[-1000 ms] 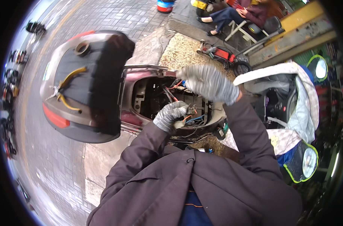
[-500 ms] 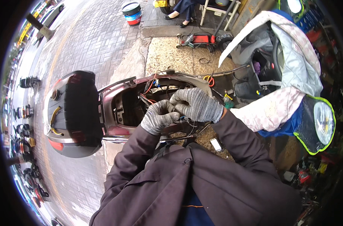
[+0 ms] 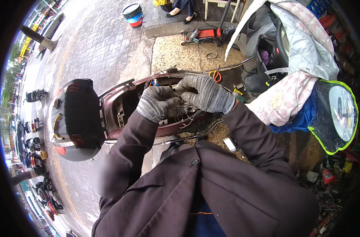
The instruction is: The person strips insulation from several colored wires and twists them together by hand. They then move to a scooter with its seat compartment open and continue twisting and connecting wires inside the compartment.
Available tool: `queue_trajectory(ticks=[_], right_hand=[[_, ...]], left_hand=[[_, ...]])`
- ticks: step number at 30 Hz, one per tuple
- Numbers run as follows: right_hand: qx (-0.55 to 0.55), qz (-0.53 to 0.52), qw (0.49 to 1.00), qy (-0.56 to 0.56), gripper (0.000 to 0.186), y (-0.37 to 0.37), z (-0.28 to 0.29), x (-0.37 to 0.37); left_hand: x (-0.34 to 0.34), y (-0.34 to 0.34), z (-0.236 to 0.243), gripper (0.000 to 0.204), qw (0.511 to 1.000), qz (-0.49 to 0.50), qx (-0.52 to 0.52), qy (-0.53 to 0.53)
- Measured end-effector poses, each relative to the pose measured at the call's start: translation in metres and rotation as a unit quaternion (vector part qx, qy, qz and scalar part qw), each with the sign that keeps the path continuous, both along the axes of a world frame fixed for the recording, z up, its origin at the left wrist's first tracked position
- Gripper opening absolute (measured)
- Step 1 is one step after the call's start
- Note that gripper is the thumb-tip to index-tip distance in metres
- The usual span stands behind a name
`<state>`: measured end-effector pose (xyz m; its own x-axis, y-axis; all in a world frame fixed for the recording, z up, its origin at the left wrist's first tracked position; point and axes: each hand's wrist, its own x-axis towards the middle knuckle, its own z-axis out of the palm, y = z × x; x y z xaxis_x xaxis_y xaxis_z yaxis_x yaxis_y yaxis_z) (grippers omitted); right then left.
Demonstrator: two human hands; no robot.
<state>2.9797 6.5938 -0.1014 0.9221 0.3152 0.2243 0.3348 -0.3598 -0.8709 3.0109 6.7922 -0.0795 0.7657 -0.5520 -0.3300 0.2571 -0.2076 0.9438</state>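
Note:
Both my hands wear grey knitted gloves and meet above the open body bay of a maroon scooter [image 3: 108, 112]. The fingers of my left hand [image 3: 157, 104] are closed in a pinch at a thin wire. Close beside it, my right hand [image 3: 208, 94] curls with thumb and fingers pinched on wire too; its exact grip is partly hidden by the glove. Thin loose wires [image 3: 184, 115] hang just below the fingertips. A blue connector [image 3: 155, 83] shows behind my left hand. Orange-and-yellow looped handles [image 3: 215, 76] lie beyond my right hand.
A black top case [image 3: 83, 118] stands at the scooter's left end. To the right, a pale quilted cover [image 3: 280, 96] drapes over another vehicle. A red floor jack [image 3: 206, 35], a paint bucket [image 3: 133, 15] and a seated person's feet [image 3: 179, 15] are at the back. A small white box [image 3: 229, 144] lies near my right forearm.
Both hands have shifted up and slightly left in the picture, and stand a little farther apart. More loose wires show below them. The whole view has tilted slightly.

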Motion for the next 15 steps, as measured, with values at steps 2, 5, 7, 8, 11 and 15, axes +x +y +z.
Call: queue_trajectory(ticks=[2,5,7,8,11,15], right_hand=[[0.013,0.004,0.999,0.050,0.022,-0.007,-0.001,-0.005],[0.032,-0.009,0.999,0.002,0.020,-0.009,-0.002,-0.013],[0.036,-0.021,0.999,0.003,0.018,-0.011,-0.001,-0.019],[0.038,-0.027,0.999,0.012,0.018,-0.010,-0.001,-0.021],[0.054,-0.042,0.997,0.042,0.016,-0.009,0.000,-0.025],[0.098,-0.070,0.983,0.139,0.014,-0.002,0.003,-0.031]], left_hand=[[0.001,-0.005,0.001,0.010,1.000,-0.021,0.005,-0.021],[0.009,-0.006,-0.002,0.012,0.998,-0.058,-0.001,0.033],[0.014,-0.004,-0.007,0.015,0.994,-0.093,-0.029,0.041],[0.017,-0.003,-0.009,0.015,0.994,-0.100,-0.029,0.014],[0.020,0.000,-0.013,0.017,0.993,-0.114,-0.021,-0.019],[0.023,0.007,-0.006,0.023,0.989,-0.144,0.008,0.019]])
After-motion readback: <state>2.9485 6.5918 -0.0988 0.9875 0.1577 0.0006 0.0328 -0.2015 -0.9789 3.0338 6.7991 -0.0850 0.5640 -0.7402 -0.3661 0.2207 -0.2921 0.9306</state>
